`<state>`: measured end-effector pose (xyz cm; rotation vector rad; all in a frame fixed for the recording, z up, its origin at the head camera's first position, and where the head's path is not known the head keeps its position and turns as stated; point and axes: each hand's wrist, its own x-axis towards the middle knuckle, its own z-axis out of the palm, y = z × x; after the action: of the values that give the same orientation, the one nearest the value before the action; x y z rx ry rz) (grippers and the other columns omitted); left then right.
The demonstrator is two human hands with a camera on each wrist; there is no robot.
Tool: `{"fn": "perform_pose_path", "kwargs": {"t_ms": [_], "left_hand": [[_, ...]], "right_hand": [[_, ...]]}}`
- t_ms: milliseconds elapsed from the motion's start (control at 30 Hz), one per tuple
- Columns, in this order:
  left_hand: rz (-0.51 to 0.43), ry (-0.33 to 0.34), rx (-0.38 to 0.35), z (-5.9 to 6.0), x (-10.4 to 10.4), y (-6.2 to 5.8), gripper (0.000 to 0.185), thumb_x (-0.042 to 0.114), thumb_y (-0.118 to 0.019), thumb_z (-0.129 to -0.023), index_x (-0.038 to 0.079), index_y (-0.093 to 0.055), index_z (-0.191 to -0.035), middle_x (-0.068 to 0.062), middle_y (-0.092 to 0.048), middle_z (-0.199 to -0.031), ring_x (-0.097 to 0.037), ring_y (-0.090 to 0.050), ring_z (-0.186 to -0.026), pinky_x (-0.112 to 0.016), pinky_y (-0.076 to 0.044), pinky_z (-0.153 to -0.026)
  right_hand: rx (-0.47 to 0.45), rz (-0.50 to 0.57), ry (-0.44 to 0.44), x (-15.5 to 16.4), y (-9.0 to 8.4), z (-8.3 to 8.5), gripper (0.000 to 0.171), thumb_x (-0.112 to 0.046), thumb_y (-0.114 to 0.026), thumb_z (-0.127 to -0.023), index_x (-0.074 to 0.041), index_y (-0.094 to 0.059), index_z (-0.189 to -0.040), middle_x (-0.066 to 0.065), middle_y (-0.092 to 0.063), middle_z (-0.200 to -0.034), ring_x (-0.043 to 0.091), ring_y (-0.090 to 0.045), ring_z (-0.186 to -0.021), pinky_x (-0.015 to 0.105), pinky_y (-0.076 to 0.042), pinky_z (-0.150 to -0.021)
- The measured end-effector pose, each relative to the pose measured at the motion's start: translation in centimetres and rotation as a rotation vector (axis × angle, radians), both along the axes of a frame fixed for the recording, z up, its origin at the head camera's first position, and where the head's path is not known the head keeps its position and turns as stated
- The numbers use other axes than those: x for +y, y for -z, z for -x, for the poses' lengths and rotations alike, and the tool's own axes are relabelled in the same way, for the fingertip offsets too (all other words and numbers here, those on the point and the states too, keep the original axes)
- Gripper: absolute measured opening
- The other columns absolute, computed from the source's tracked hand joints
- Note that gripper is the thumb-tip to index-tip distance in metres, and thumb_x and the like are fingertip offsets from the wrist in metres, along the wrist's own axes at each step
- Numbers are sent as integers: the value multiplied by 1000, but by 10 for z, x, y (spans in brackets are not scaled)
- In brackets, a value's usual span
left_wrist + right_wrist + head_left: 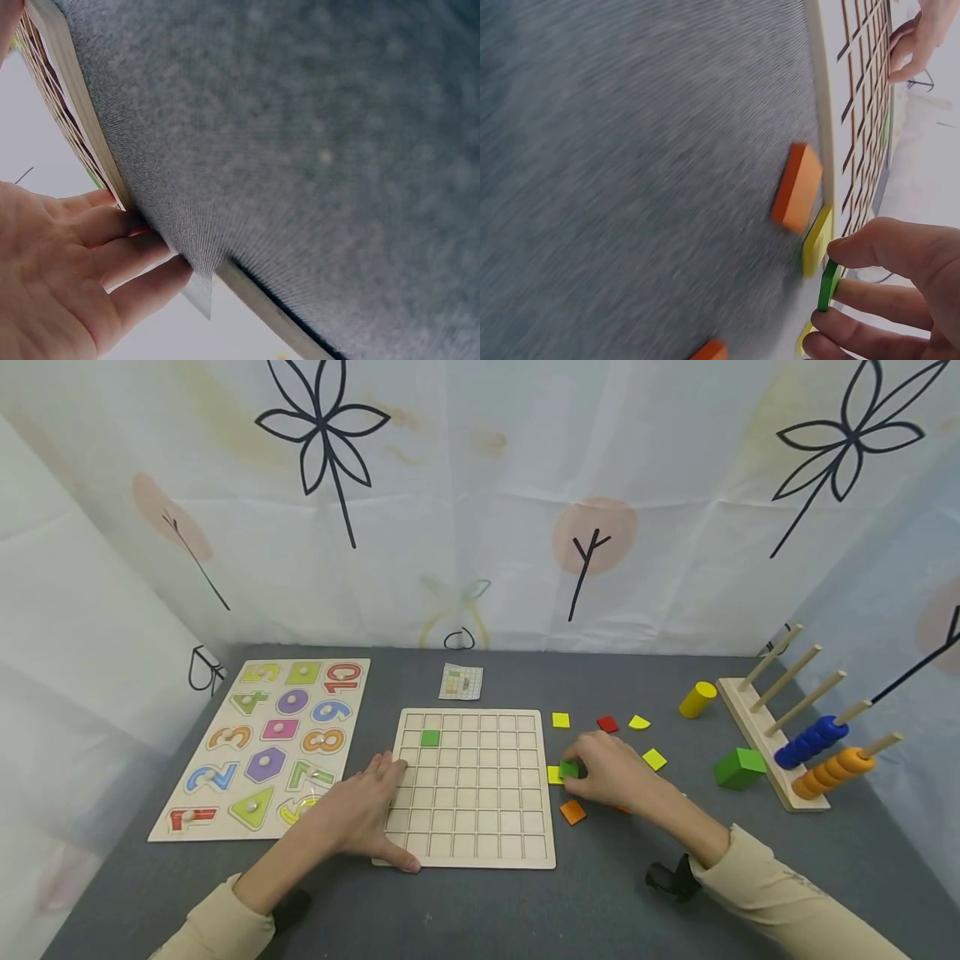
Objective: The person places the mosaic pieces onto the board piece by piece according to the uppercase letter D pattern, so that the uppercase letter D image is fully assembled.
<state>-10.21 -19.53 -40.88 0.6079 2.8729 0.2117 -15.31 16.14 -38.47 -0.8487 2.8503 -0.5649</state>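
Observation:
A wooden grid board (472,789) lies flat in the middle of the table, with one green square tile (430,738) in a cell near its upper left. My left hand (367,814) rests at the board's left edge, fingers fairly straight and thumb by the near corner. Off the board's right edge, my right hand (615,768) pinches another green tile (829,284) between thumb and fingers. Just beside that tile is a yellow tile (554,775), partly hidden in the head view. An orange tile (797,187) lies close by.
A number and shape puzzle board (247,752) lies at left. Behind the grid is a small printed card (461,682). Yellow tiles (655,759) and a red tile (607,724) are scattered at right. Further right are a yellow cylinder (697,700), a green block (740,768) and a peg stacker (772,735).

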Motion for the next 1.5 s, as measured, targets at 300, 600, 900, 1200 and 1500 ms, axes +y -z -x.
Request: {"fn": "perform_pose_path", "kwargs": {"t_ms": [300, 600, 900, 1200, 1500], "left_hand": [[1, -1, -9, 0, -1, 1, 136, 83, -82, -52, -4, -40, -148, -37, -43, -153, -51, -44, -144, -61, -48, -108], [-2, 1, -12, 0, -1, 1, 136, 82, -83, -53, -5, -39, -148, -37, -43, -153, -51, -43, -145, -62, -47, -109], [1, 4, -13, 1, -1, 1, 137, 82, -82, -53, -6, -39, -149, -37, -42, -153, -51, -43, -144, -61, -47, -109], [1, 8, -16, 1, -1, -1, 137, 82, -82, -53, -7, -39, -149, -37, -43, -153, -52, -44, -144, -61, -46, -110], [-7, -6, -47, 1, 0, -3, 138, 82, -82, -53, -6, -37, -150, -39, -40, -154, -53, -41, -145, -62, -46, -110]], "right_hand": [[-3, 28, -25, -29, -1, 2, 22, -3, -71, -81, -12, -63, -63, -6, -33, -59, 7, -32, -59, 19, -21, -51], [-11, 42, -45, -55, -1, 7, 10, -1, -69, -79, -8, -72, -72, -4, -38, -64, 10, -31, -64, 20, -19, -52], [14, 45, -77, -77, -2, 14, 8, -3, -71, -80, -6, -78, -83, 1, -59, -70, 11, -43, -69, 20, -30, -57], [-4, 74, -78, -102, -4, 28, 9, -2, -70, -81, -6, -78, -84, 4, -68, -79, 12, -48, -71, 21, -32, -57], [-9, 106, -109, -129, 2, 42, 13, -1, -70, -81, -4, -81, -89, 3, -67, -74, 10, -38, -65, 21, -24, -53]]}}
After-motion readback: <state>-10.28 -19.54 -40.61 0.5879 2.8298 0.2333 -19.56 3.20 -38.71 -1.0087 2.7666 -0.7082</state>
